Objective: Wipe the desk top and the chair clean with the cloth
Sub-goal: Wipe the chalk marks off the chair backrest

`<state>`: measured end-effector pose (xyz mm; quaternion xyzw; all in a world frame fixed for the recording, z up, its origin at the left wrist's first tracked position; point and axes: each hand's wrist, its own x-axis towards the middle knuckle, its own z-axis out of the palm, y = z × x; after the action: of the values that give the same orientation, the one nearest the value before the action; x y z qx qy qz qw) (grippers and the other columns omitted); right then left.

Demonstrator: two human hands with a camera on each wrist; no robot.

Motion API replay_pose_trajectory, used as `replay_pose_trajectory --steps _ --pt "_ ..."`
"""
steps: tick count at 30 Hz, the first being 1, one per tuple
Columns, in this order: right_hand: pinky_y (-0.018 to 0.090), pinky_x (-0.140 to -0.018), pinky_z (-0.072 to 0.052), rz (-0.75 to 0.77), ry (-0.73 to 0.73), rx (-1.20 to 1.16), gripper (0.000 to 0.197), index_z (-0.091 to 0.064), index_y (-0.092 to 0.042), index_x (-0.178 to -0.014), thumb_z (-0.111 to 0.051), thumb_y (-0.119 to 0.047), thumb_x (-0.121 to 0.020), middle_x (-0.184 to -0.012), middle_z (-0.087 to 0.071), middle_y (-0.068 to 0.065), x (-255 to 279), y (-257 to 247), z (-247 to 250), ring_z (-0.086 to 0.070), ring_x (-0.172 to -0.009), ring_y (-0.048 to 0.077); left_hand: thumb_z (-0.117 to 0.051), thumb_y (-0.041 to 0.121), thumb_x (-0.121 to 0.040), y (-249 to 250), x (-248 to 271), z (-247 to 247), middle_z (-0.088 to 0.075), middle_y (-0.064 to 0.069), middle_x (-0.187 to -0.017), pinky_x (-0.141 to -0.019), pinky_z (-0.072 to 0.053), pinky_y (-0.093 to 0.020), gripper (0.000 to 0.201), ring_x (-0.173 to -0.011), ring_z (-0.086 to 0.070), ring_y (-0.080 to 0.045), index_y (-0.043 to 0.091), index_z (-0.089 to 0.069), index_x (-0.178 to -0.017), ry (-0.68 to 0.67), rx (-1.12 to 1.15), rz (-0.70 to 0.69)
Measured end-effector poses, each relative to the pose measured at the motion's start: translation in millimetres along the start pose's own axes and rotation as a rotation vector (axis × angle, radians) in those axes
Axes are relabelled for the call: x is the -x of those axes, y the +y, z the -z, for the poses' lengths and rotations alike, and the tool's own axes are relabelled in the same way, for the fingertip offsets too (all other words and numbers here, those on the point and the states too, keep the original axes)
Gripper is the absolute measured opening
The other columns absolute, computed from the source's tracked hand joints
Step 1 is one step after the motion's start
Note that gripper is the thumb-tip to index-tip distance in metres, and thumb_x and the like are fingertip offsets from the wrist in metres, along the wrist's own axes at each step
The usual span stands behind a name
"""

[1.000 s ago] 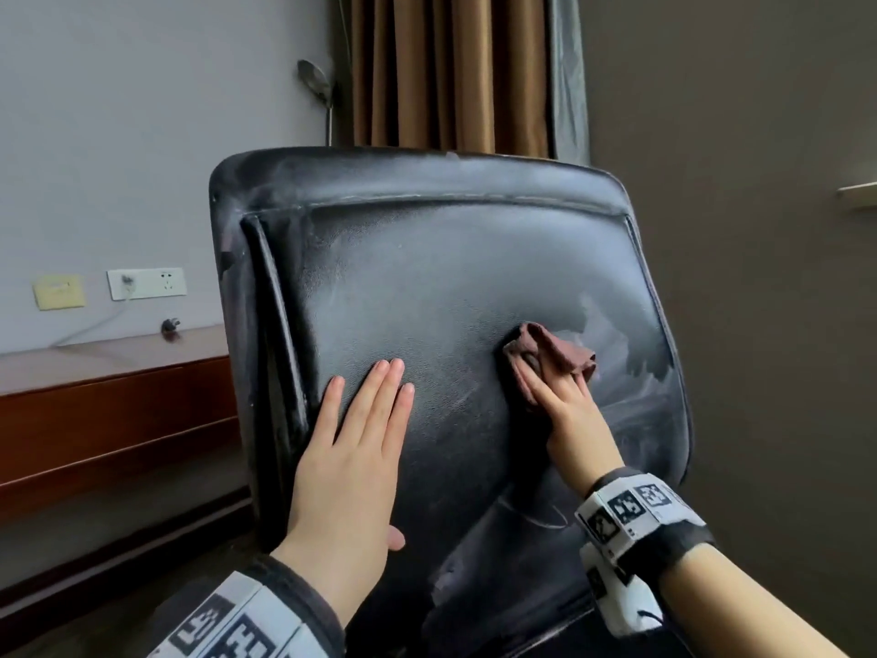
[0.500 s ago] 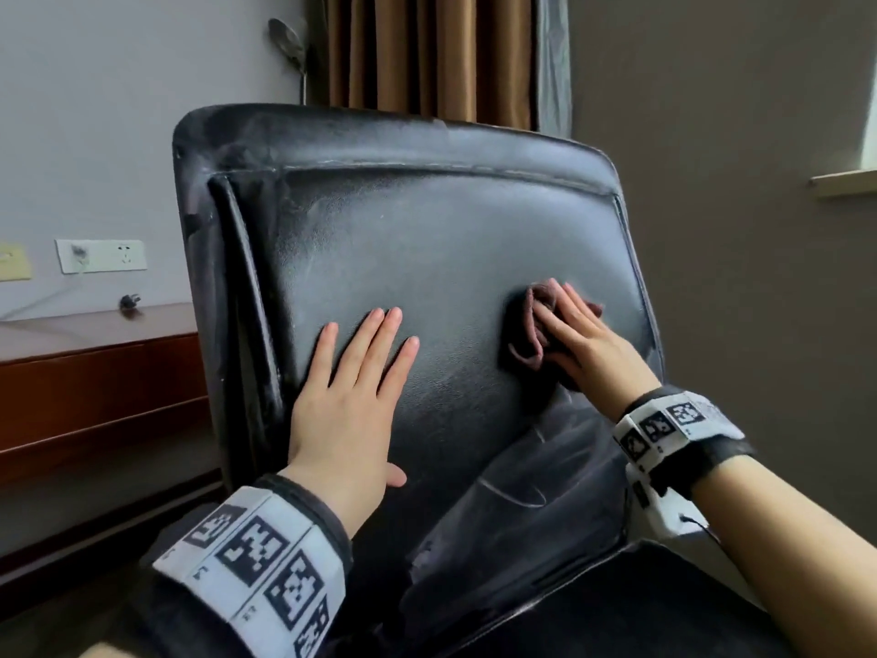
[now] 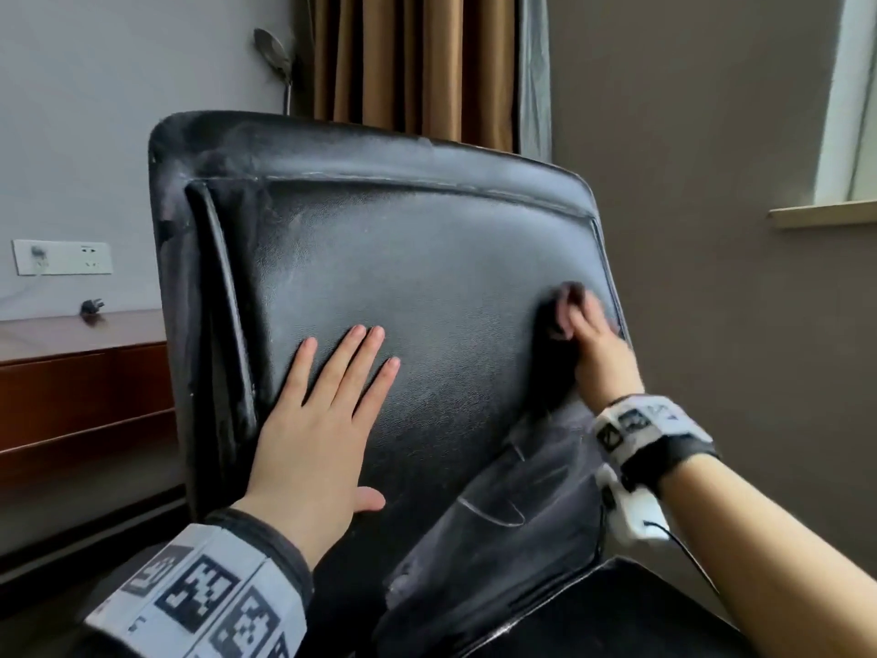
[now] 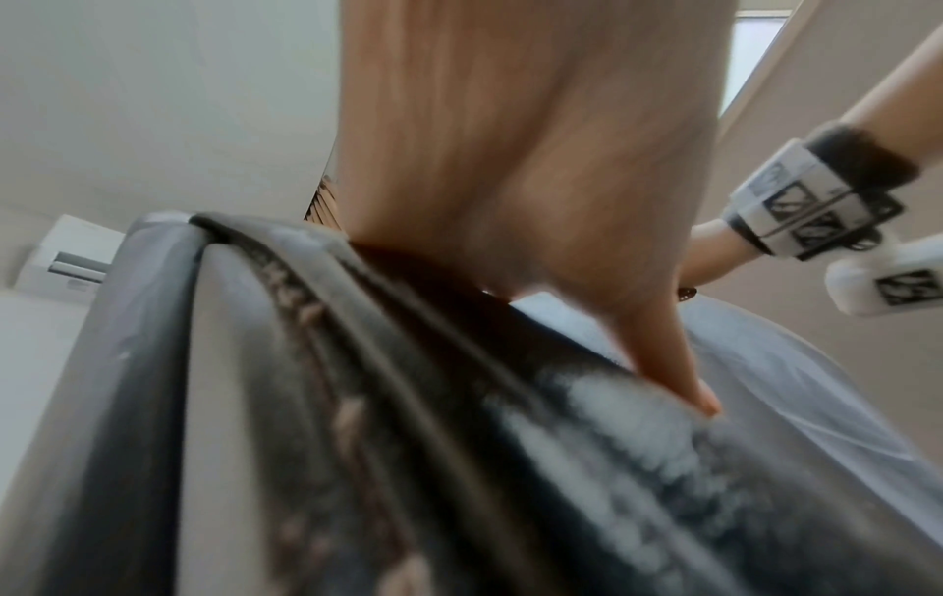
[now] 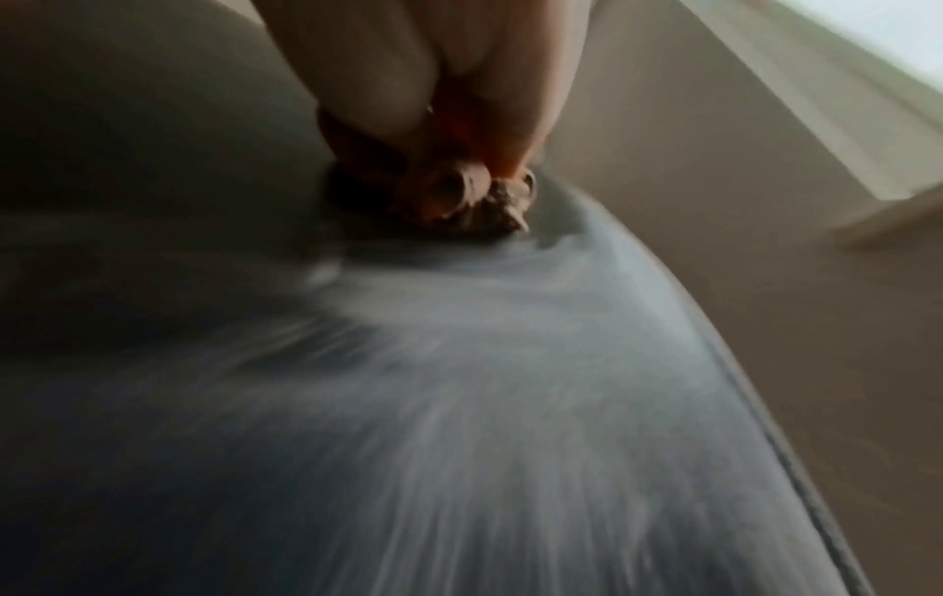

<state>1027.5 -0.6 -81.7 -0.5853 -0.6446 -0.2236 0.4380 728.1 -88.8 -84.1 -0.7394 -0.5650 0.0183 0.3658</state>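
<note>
The black leather chair back [image 3: 403, 258] fills the head view, dusty grey along its top and lower right. My left hand [image 3: 327, 410] lies flat on it with straight fingers, left of centre. My right hand [image 3: 595, 346] presses a bunched brown cloth [image 3: 567, 306] against the backrest close to its right edge; the hand is blurred. In the right wrist view the fingers pinch the cloth [image 5: 459, 197] onto the grey, dusty leather [image 5: 459, 383]. The left wrist view has my palm [image 4: 536, 161] on the chair [image 4: 306, 403], thumb down.
A dark wooden desk [image 3: 80, 339] runs along the left wall below a socket plate [image 3: 61, 257], with a small black plug [image 3: 92, 307] on it. Brown curtains [image 3: 413, 64] hang behind the chair. A window sill [image 3: 821, 213] juts out at right.
My right hand has slid the cloth from the middle of the backrest rightward to its right edge. The left hand has stayed flat on the leather. The view has shifted.
</note>
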Motion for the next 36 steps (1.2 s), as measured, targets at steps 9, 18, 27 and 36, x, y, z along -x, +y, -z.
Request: replay_pose_trajectory --steps 9,18,27,36 --pt "0.015 -0.114 -0.007 0.370 -0.147 -0.165 0.055 -0.042 -0.005 -0.137 -0.034 0.003 -0.083 -0.151 -0.022 0.012 88 -47 -39 -0.014 -0.141 0.019 -0.035 0.077 -0.079 0 2 -3 0.057 -0.020 -0.130 -0.102 0.028 -0.056 0.118 -0.128 0.045 -0.033 0.008 0.044 -0.132 0.013 -0.020 0.018" --pt "0.019 -0.111 -0.011 -0.326 -0.040 -0.107 0.081 -0.017 -0.015 -0.148 -0.034 0.019 -0.076 -0.156 0.010 0.004 75 -54 -36 0.005 -0.145 0.019 -0.031 0.079 -0.079 2 2 -5 0.055 -0.021 -0.131 -0.106 0.022 -0.056 0.118 -0.130 0.042 -0.034 0.006 0.044 -0.132 0.005 -0.034 0.027" --pt "0.032 -0.108 -0.027 -0.425 -0.034 -0.063 0.085 -0.014 -0.017 -0.149 -0.037 0.021 -0.077 -0.157 0.006 0.002 60 8 -20 -0.006 -0.145 0.021 -0.030 0.080 -0.077 3 1 -6 0.055 -0.021 -0.131 -0.105 0.024 -0.055 0.119 -0.131 0.042 -0.034 0.006 0.045 -0.131 0.034 -0.039 0.021" --pt "0.040 -0.105 -0.031 -0.908 0.075 -0.205 0.068 -0.015 -0.017 -0.149 -0.042 0.002 -0.089 -0.157 -0.009 0.005 47 14 -18 -0.037 -0.130 0.036 -0.029 0.081 -0.078 0 2 -10 0.049 -0.022 -0.138 -0.107 0.021 -0.057 0.117 -0.134 0.037 -0.035 0.005 0.040 -0.136 0.050 -0.064 0.002"
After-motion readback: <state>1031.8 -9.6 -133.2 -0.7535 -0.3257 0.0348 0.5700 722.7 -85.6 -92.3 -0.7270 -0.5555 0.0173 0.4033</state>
